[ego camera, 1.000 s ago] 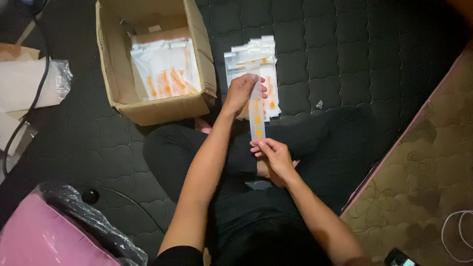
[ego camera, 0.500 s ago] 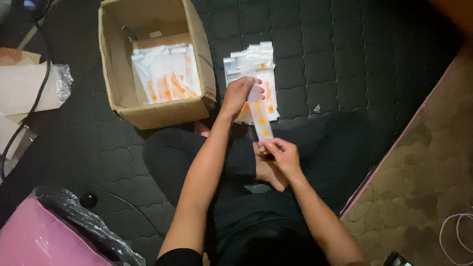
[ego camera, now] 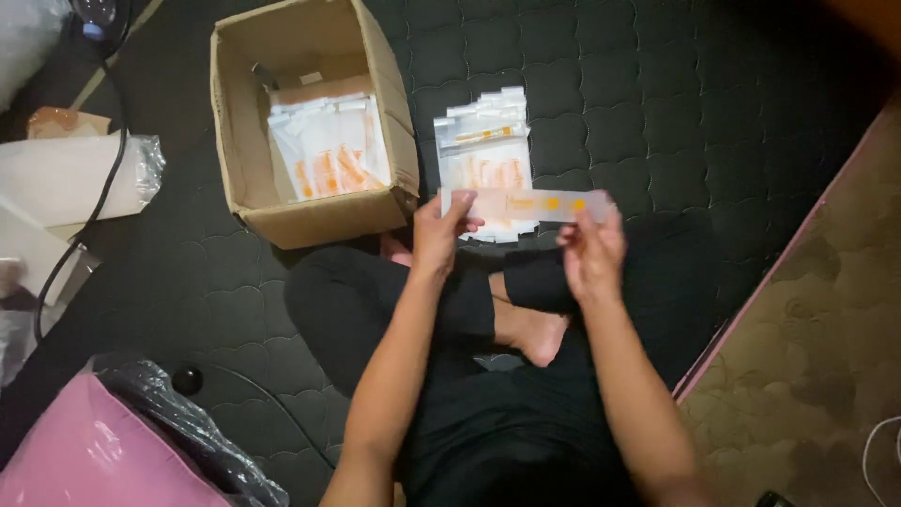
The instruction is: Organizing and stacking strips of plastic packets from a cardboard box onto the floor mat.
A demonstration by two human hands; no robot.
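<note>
I sit cross-legged on a dark quilted mat. Between both hands I hold a long clear plastic strip packet (ego camera: 526, 203) with orange marks, level and crosswise in front of me. My left hand (ego camera: 439, 233) pinches its left end and my right hand (ego camera: 591, 249) pinches its right end. Just beyond the strip lies a pile of similar clear packets (ego camera: 483, 155) on the mat. An open cardboard box (ego camera: 371, 211) to the left holds more packets with orange print (ego camera: 324, 150).
A pink bag under crinkled dark plastic (ego camera: 113, 451) sits at the lower left. White wrapped packages (ego camera: 66, 178) and a black cable (ego camera: 89, 216) lie at the left edge. A beige patterned carpet (ego camera: 826, 310) borders the mat on the right.
The strip packet was upright, held top and bottom above the pile; now it is turned level, with my left hand on its left end and my right hand on its right end.
</note>
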